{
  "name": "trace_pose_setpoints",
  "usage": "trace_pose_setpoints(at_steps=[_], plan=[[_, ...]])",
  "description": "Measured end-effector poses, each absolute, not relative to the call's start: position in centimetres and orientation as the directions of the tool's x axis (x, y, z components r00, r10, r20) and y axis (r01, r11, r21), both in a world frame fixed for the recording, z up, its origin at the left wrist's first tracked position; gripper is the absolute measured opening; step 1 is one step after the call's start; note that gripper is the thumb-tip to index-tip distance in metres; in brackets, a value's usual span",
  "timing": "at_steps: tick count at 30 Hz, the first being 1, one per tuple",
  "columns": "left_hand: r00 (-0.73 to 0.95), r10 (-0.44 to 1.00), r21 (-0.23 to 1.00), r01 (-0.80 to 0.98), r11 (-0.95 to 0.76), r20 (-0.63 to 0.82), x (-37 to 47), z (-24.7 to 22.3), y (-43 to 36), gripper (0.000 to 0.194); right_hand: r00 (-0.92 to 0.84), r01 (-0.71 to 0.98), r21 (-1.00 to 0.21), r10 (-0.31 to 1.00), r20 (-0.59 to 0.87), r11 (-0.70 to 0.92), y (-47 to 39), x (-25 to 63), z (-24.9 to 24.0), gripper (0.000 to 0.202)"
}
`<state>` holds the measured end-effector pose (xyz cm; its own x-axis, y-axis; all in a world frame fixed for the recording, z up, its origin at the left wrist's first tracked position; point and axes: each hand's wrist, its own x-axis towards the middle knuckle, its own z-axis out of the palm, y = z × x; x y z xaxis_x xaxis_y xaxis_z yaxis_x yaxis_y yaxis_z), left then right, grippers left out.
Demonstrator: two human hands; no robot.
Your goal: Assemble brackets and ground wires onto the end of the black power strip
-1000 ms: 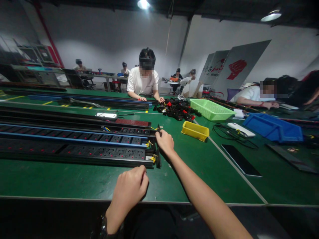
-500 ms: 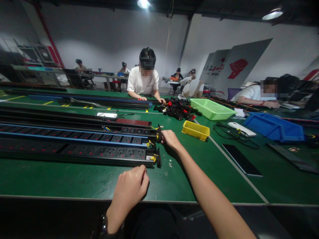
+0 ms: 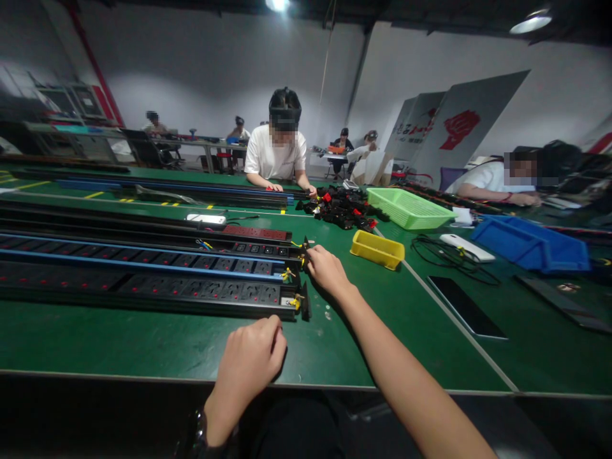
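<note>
Strips of sockets (image 3: 233, 292) end near the right hand (image 3: 327, 271), which pinches a black endpiece (image 3: 305, 246), the left hand (image 3: 248, 352) fisted.

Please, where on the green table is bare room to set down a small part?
Bare table shows between the right forearm and the dark flat panel; another patch lies left of the left hand, before the socket strips. It is crowded behind the yellow tray, with the black-and-red pile and green basket.

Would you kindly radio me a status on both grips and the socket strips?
Right grip on a black end piece. Left grip curled near the table's front edge. Socket strips side by side. Yellow bin nearby, apart from both grips.
</note>
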<state>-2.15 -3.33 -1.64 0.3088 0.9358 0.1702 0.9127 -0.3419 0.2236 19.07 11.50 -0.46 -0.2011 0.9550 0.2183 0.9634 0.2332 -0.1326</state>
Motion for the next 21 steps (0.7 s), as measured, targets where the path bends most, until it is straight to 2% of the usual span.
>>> trace_pose_setpoints(at_steps=[7,15,21], plan=[[0.311,0.936,0.209,0.916,-0.341,0.164,-2.1,-1.4,-3.3,0.019,-0.169,0.981,-0.059,0.965,0.199,0.184,11.3,18.2,-0.6,0.031],[0.309,0.938,0.21,0.917,-0.338,0.16,-2.0,-1.2,-3.4,0.018,-0.104,0.992,-0.052,0.981,0.164,0.113,11.1,17.5,-0.5,0.031],[0.308,0.938,0.213,0.917,-0.337,0.158,-1.9,-1.2,-3.4,0.018,-0.165,0.985,-0.017,0.975,0.151,0.169,11.4,17.9,-0.4,0.032]])
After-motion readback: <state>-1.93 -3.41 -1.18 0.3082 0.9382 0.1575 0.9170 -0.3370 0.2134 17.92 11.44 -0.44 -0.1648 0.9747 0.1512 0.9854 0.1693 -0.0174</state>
